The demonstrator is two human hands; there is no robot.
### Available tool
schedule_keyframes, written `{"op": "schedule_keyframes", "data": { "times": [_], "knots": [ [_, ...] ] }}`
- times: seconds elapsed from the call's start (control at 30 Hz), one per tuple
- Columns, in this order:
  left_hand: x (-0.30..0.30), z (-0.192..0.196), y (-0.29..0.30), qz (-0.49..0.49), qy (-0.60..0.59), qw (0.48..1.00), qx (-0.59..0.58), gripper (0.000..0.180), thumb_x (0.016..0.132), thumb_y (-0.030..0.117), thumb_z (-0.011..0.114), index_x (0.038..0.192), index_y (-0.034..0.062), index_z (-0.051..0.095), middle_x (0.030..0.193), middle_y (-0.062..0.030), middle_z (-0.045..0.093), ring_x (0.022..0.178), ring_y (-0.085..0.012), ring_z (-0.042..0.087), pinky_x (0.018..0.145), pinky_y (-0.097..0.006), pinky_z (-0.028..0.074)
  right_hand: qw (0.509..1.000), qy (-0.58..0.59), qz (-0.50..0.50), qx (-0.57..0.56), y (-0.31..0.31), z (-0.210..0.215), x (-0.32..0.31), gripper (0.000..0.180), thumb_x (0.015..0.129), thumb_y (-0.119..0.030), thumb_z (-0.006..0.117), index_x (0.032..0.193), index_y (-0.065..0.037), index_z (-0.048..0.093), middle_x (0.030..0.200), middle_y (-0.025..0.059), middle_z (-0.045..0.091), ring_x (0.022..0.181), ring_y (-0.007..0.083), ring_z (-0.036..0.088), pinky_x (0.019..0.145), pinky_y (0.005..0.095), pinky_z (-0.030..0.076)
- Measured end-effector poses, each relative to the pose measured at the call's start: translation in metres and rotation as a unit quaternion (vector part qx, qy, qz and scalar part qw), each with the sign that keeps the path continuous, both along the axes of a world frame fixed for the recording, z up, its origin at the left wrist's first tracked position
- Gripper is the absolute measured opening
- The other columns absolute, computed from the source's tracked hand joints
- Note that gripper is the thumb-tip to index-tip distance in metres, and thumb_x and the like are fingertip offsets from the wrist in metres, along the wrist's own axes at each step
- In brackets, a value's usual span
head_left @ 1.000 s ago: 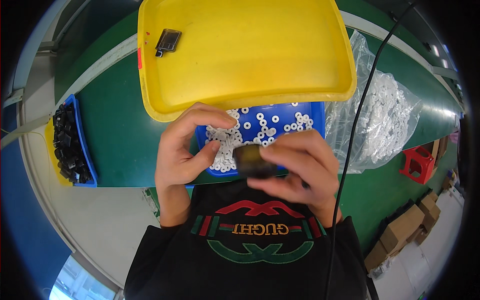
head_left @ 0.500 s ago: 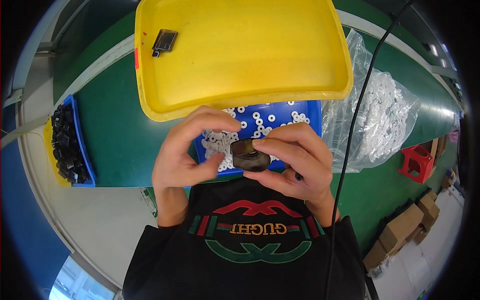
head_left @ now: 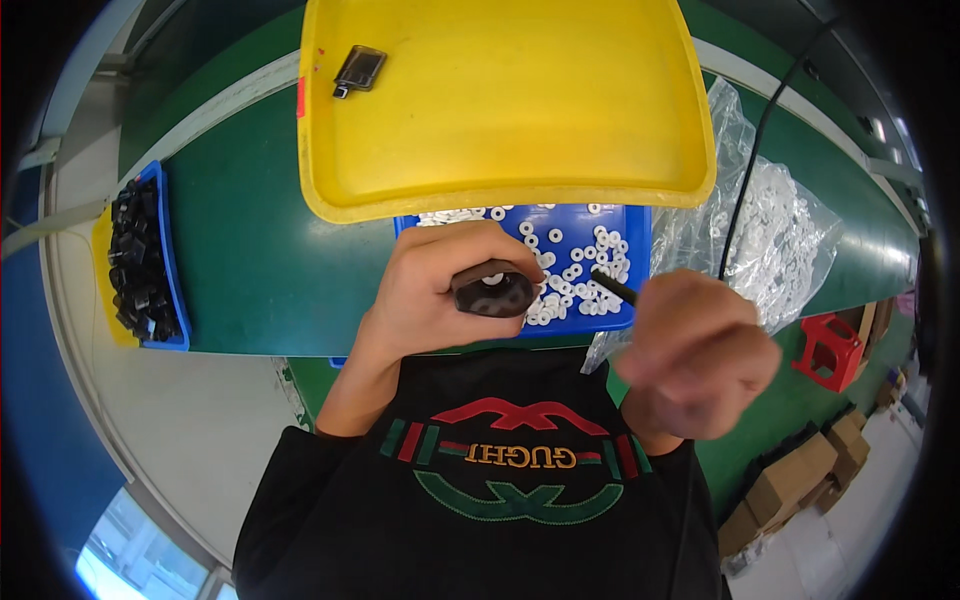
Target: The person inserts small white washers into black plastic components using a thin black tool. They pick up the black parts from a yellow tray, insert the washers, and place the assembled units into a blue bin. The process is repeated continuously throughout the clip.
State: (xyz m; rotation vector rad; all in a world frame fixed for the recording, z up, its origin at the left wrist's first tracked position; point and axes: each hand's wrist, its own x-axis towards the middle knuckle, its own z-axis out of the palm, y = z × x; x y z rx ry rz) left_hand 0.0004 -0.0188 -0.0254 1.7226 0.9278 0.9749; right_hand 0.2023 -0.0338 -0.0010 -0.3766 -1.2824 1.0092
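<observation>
Your left hand [head_left: 425, 285] was curled into a firm grip, its fingers arched over the top and its thumb bent in below. The left forearm [head_left: 362, 395] slanted up and to the right behind it. Your right hand [head_left: 700, 355] was blurred, with its fingers folded in a closed pinch; the exact finger placement could not be told. Little of your right wrist [head_left: 652, 428] showed beneath it. Your hands were apart, the right one slightly lower.
</observation>
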Motion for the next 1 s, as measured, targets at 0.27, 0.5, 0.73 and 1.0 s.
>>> {"op": "schedule_keyframes", "data": {
  "times": [0.27, 0.5, 0.73, 1.0],
  "knots": [
    [0.008, 0.002, 0.001, 0.024, 0.019, 0.999, 0.042, 0.027, 0.064, 0.008, 0.084, 0.082, 0.005, 0.064, 0.069, -0.0073, 0.063, 0.059, -0.0229, 0.062, 0.053, -0.03, 0.046, 0.981, 0.126, 0.147, 0.003, 0.025, 0.033, -0.023, 0.017, 0.082, 0.002, 0.062, 0.072, -0.006, 0.05, 0.058, 0.0049, 0.053, 0.045, 0.0143, 0.043, 0.038, 0.0257, 0.028],
    [0.01, -0.002, 0.003, 0.044, 0.02, 0.993, 0.111, 0.032, 0.058, 0.013, 0.085, 0.081, 0.0025, 0.065, 0.071, -0.0073, 0.062, 0.06, -0.0235, 0.061, 0.053, -0.029, 0.046, 0.991, -0.01, 0.135, 0.006, 0.025, 0.029, -0.037, 0.021, 0.081, 0.003, 0.061, 0.068, -0.006, 0.047, 0.055, 0.0056, 0.049, 0.043, 0.0132, 0.036, 0.037, 0.0267, 0.023],
    [0.012, -0.007, 0.0, 0.054, -0.016, 0.992, 0.108, 0.031, 0.059, 0.014, 0.084, 0.081, 0.0032, 0.065, 0.067, -0.007, 0.059, 0.057, -0.0236, 0.059, 0.051, -0.03, 0.044, 0.991, -0.004, 0.133, -0.015, 0.024, 0.031, -0.038, 0.022, 0.083, 0.004, 0.058, 0.068, -0.007, 0.046, 0.053, 0.0034, 0.047, 0.043, 0.0119, 0.034, 0.039, 0.0254, 0.021],
    [0.012, 0.0, -0.002, 0.053, -0.005, 0.991, 0.122, 0.03, 0.061, 0.015, 0.083, 0.08, 0.003, 0.063, 0.066, -0.0071, 0.058, 0.056, -0.0245, 0.058, 0.05, -0.031, 0.044, 0.991, -0.001, 0.135, -0.022, 0.02, 0.031, -0.043, 0.024, 0.081, 0.005, 0.059, 0.066, -0.007, 0.045, 0.051, 0.0036, 0.047, 0.041, 0.012, 0.035, 0.037, 0.0256, 0.02]
  ]
}}
